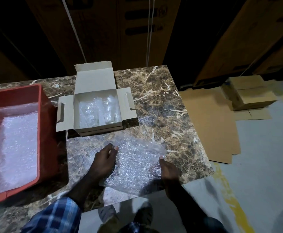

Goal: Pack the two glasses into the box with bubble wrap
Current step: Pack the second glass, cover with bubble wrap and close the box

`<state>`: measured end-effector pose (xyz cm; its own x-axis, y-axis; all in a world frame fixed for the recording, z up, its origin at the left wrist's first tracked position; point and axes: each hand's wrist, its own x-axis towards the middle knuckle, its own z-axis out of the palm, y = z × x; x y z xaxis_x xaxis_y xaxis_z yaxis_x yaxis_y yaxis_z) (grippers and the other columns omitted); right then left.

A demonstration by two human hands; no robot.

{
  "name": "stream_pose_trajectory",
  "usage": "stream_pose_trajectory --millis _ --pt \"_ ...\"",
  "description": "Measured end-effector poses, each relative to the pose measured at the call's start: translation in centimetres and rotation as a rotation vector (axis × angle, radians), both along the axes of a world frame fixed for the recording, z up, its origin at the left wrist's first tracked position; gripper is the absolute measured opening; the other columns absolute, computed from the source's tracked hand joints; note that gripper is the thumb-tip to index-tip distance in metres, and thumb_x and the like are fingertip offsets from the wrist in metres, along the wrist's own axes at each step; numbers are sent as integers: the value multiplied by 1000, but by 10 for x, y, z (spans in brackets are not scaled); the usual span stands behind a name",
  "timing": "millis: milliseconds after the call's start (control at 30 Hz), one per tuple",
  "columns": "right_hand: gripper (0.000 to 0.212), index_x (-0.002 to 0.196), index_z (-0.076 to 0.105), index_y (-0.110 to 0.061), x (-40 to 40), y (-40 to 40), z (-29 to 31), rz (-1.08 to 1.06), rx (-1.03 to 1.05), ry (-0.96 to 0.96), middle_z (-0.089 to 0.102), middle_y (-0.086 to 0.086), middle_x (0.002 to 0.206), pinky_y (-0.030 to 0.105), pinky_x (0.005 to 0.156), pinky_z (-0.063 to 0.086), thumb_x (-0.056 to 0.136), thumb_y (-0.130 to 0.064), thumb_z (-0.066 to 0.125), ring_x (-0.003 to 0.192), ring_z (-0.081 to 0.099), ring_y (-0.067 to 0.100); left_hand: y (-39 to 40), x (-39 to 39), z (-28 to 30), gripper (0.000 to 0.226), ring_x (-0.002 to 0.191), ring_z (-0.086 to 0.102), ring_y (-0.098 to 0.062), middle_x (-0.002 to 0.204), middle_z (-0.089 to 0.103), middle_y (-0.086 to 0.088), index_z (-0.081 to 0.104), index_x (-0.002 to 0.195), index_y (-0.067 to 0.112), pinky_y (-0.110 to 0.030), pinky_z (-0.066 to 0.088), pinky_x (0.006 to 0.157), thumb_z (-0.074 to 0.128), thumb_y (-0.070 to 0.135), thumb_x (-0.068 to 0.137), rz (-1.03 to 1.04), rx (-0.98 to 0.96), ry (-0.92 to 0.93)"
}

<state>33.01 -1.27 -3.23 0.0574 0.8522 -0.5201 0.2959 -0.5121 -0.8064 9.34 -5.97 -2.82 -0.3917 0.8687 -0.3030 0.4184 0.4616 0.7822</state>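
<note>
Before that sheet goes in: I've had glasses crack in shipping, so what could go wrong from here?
1. The two glasses lie side by side in the open box with only thin wrap showing between them; they could knock together.
2. The left hand and right hand hold the bubble wrap sheet by its edges; it hangs past the marble table edge and could slip off.
3. The box is small; pressing the sheet in may stress the glass.
</note>
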Motion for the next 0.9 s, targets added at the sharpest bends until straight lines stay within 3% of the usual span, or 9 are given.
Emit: stream_pose_trajectory --millis 100,233,300,400,467,567,700,800,900 --pt "45 65 52 -22 -2 8 -6 129 -173 -99 56 2 71 38 74 47 103 -46 47 73 56 21 -1 -1 -6 38 50 50 -10 55 55 -1 49 75 12 -34 44 58 50 38 103 18 -12 42" --pt "54 55 39 -17 -5 10 -13 269 3 -366 44 6 59 30 66 25 105 -34 45 71 50 25 -4 2 -9 39 49 49 -5 56 56 -2 49 72 7 -32 40 58 54 34 101 4 -30 91" --pt "47 61 42 -15 -6 8 -14 261 45 -411 53 14 70 32 66 26 103 -36 50 74 52 28 -3 1 -9 38 50 47 -5 56 55 0 49 74 9 -31 39 57 57 36 100 18 -27 92" --pt "29 78 47 -18 -11 0 -14 118 137 -438 57 9 71 32 65 33 95 -39 55 73 58 30 -4 1 -8 25 53 55 -10 57 60 3 54 86 19 -32 44 59 58 41 98 36 -22 126" --pt "13 94 53 -17 -14 -11 -7 52 419 -550 59 5 73 27 62 35 89 -27 60 67 58 25 -9 4 -5 14 64 63 -16 72 69 5 54 105 27 -33 50 63 57 40 98 50 20 224" --pt "32 111 65 -7 -24 -21 -13 221 779 -852 64 15 105 38 76 46 82 -20 66 89 58 28 -14 11 -6 28 98 59 -26 115 63 -6 54 123 16 -37 48 79 54 29 99 -59 236 603" --pt "46 138 56 -8 -41 -35 -32 632 866 -746 41 19 153 48 113 34 94 -21 54 139 42 32 -22 31 -24 45 140 40 -27 150 46 -11 53 138 8 -40 30 113 39 31 102 -339 304 656" --pt "53 148 43 -5 -43 -41 -51 816 833 -762 25 17 161 50 118 27 101 -28 46 148 28 31 -32 38 -43 52 153 16 -21 164 23 -8 39 152 10 -43 13 123 29 33 107 -498 238 683" --pt "61 154 34 -8 -34 -38 -57 830 751 -800 22 12 164 48 120 21 103 -43 39 152 20 26 -36 32 -50 56 154 7 -19 167 11 -4 25 158 12 -47 11 123 27 37 107 -564 156 714"
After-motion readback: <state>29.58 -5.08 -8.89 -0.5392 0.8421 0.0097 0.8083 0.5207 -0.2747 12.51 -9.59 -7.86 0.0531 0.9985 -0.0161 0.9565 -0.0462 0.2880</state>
